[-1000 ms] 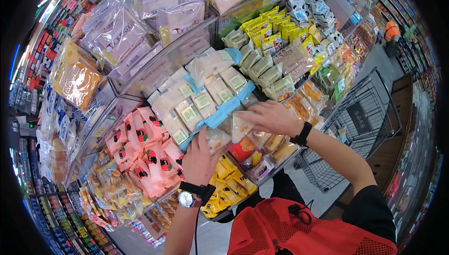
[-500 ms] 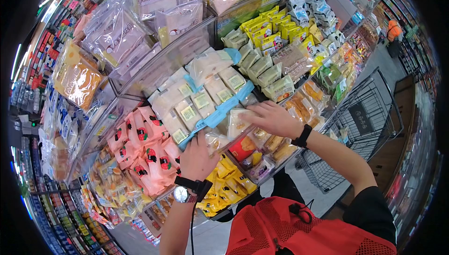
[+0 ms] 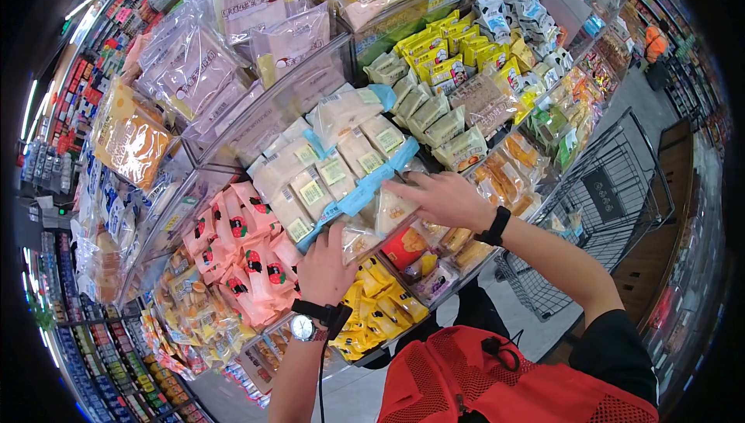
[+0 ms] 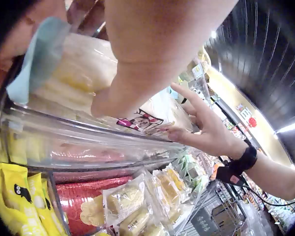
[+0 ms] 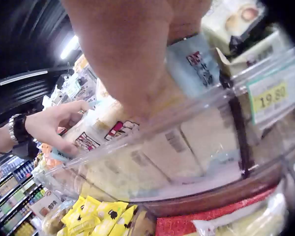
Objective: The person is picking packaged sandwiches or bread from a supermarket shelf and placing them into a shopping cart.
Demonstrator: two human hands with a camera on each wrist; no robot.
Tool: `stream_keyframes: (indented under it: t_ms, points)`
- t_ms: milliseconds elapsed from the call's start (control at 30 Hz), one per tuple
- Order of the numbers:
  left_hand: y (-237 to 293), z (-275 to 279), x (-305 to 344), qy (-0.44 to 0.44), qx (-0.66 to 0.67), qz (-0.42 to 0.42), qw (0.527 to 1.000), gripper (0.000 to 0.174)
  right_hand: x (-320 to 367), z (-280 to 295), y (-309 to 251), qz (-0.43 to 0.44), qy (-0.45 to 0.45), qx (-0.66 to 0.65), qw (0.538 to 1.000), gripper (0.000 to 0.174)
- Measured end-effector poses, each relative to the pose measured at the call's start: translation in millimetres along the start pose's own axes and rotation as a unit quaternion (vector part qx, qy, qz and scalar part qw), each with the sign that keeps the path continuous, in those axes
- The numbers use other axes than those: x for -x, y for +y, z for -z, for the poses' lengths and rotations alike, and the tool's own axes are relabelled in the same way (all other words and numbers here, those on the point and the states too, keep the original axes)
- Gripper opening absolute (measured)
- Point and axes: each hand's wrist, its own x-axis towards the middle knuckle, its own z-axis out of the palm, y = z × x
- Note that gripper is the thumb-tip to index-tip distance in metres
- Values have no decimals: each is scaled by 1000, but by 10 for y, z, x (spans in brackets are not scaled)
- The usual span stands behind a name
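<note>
Clear-wrapped bread packs with blue ends and white labels (image 3: 335, 173) fill the middle bin. At the bin's front left my left hand (image 3: 324, 268) grips a bread pack (image 3: 358, 242), its fingers over the top and thumb in front, as the right wrist view shows of that hand (image 5: 54, 125). My right hand (image 3: 450, 202) holds another bread pack (image 3: 394, 211) at its right end. In the left wrist view the right hand (image 4: 214, 132) has fingers above and thumb at the front side. Part of each pack is hidden behind the hands.
A clear bin wall (image 5: 152, 162) runs along the front, with a price tag (image 5: 273, 101). Pink packs (image 3: 252, 256) lie to the left, yellow packs (image 3: 380, 299) in front, green and yellow packs (image 3: 442, 54) behind right. A shopping cart (image 3: 594, 206) stands at the right.
My left hand has drawn back from the blue pack ends, its fingers now bent at the front pack. My right hand has shifted slightly left with its pack.
</note>
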Motion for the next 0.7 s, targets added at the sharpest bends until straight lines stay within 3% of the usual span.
stream_keyframes:
  t_ms: [100, 233, 300, 533, 700]
  points:
    - [-25, -63, 13, 25, 10, 5, 1000, 70, -90, 63, -19, 6, -61, -4, 998, 87]
    - [-60, -87, 54, 43, 15, 9, 999, 69, -132, -39, 24, 47, -16, -28, 998, 84]
    - [-77, -97, 55, 97, 0, -26, 995, 70, -126, -75, 50, 56, 3, -40, 998, 81]
    - [-32, -90, 43, 105, 0, 9, 994, 66, -108, -37, 105, 66, 12, -140, 988, 74]
    - [-96, -176, 18, 85, 52, -43, 994, 59, -138, -114, 153, 68, 20, -163, 984, 72]
